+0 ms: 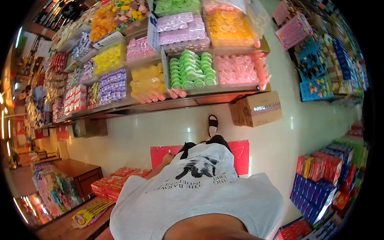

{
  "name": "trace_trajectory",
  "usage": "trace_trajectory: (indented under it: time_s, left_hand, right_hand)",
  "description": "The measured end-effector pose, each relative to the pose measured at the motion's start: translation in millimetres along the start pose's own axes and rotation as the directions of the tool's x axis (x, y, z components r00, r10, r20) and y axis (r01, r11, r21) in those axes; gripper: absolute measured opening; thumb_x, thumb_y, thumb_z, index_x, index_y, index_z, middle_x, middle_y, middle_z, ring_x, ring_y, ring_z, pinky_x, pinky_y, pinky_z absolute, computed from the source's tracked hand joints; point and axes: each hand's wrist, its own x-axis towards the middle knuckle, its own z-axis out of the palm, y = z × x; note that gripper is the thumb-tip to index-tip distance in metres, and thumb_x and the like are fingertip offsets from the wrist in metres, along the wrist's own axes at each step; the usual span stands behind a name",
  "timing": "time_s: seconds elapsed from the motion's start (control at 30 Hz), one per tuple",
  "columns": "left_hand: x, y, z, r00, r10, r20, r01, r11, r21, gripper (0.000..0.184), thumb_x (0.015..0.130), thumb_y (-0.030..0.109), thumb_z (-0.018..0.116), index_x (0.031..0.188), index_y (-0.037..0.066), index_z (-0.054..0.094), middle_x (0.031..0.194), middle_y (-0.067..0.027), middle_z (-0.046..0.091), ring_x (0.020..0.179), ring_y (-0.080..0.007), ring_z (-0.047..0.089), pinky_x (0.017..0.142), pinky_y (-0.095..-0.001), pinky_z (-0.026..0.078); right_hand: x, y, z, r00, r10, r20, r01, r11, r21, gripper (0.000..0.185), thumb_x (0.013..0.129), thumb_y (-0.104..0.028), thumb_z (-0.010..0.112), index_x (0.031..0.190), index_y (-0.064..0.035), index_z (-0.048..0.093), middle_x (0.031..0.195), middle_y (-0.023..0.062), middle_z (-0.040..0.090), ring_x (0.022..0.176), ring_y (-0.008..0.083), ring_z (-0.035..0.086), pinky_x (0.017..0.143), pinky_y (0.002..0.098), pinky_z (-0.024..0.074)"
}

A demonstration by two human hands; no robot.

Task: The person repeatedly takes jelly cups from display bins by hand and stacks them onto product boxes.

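My left hand point(167, 157) hangs low beside my white printed T-shirt point(204, 176), in front of a flat red panel point(241, 154). Its fingers look curled, and a small white thing shows at them, too small to make out. My right hand is out of view. Ahead stands a display table with bins of packaged goods: green round items point(192, 70), pink ones point(236, 69), yellow-orange packs point(147, 79) and purple packs point(112, 85). Neither hand touches them.
A cardboard box point(264, 109) stands on the floor by the table. Red boxes point(110, 187) lie at my left, near a brown wooden cabinet point(80, 170). Stacked blue boxes point(311, 196) are at the right, below a rack with blue cards point(317, 89). One sandalled foot point(213, 125) shows ahead.
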Motion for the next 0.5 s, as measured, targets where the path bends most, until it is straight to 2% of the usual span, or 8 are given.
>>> trace_trajectory:
  time_s: [0.03,0.07,0.1,0.17,0.3,0.4,0.5]
  left_hand:
    - [-8,12,-10,0.999,-0.031,-0.013,0.03,0.998,-0.054,0.046,0.09,0.047,0.052,0.107,0.009,0.07,0.104,-0.0289,0.068,0.099,-0.0447,0.067,0.083,-0.053,0.052]
    - [-19,20,-18,0.969,0.245,0.039,-0.248,0.964,0.097,0.044,0.09,0.041,0.052,0.108,0.004,0.069,0.106,-0.0306,0.067,0.099,-0.0452,0.066,0.082,-0.0525,0.052]
    - [-14,16,-9,0.975,0.221,0.017,-0.222,0.972,0.073,0.044,0.09,0.041,0.052,0.108,0.004,0.069,0.106,-0.0306,0.067,0.099,-0.0452,0.066,0.082,-0.0525,0.052]
    - [-13,10,16,1.0,0.001,0.005,-0.001,0.993,0.118,0.039,0.09,0.034,0.056,0.113,0.005,0.068,0.1,-0.0243,0.07,0.098,-0.0403,0.068,0.082,-0.0493,0.054]
    - [-78,-4,-5,0.963,-0.271,-0.011,0.269,0.96,-0.075,0.039,0.09,0.034,0.057,0.113,0.005,0.068,0.1,-0.0242,0.07,0.098,-0.0402,0.068,0.082,-0.0492,0.054]
    - [-125,-15,-18,0.919,-0.394,-0.017,0.387,0.909,-0.153,0.039,0.09,0.034,0.057,0.112,0.005,0.068,0.1,-0.0241,0.07,0.098,-0.0401,0.068,0.082,-0.0492,0.054]
    - [-146,-19,-30,0.892,-0.451,-0.03,0.435,0.875,-0.212,0.038,0.089,0.033,0.057,0.112,0.005,0.068,0.1,-0.0239,0.07,0.098,-0.04,0.068,0.082,-0.0491,0.054]
  right_hand:
    - [7,-16,-7,1.0,0.002,0.011,-0.002,1.0,-0.014,0.036,0.092,-0.034,0.062,0.11,-0.002,0.064,0.107,0.0177,0.068,0.09,0.0296,0.065,0.072,0.0392,0.0511]
    - [16,-28,-12,1.0,0.0,0.028,0.001,0.999,-0.036,0.036,0.092,-0.034,0.062,0.109,-0.0022,0.064,0.107,0.0176,0.068,0.09,0.0295,0.065,0.072,0.0392,0.051]
    - [24,-44,-19,0.999,-0.001,0.04,0.004,0.998,-0.063,0.036,0.092,-0.034,0.062,0.109,-0.0023,0.064,0.107,0.0174,0.068,0.09,0.0295,0.065,0.072,0.0391,0.051]
    - [37,-79,-30,0.997,-0.013,0.072,0.022,0.993,-0.119,0.036,0.092,-0.034,0.062,0.109,-0.0027,0.064,0.107,0.0172,0.068,0.089,0.0293,0.065,0.072,0.039,0.0508]
    - [57,-139,-39,0.992,-0.041,0.123,0.066,0.976,-0.205,0.035,0.092,-0.034,0.062,0.108,-0.0033,0.064,0.107,0.0167,0.069,0.088,0.0291,0.065,0.071,0.0388,0.0506]
    - [69,-178,-31,0.982,-0.069,0.173,0.113,0.959,-0.261,0.035,0.092,-0.034,0.062,0.108,-0.0037,0.064,0.106,0.0163,0.069,0.088,0.0289,0.065,0.07,0.0387,0.0504]
    - [76,-210,-14,0.972,-0.093,0.217,0.157,0.942,-0.298,0.034,0.091,-0.035,0.062,0.107,-0.0042,0.065,0.106,0.016,0.069,0.087,0.0288,0.065,0.069,0.0386,0.0502]
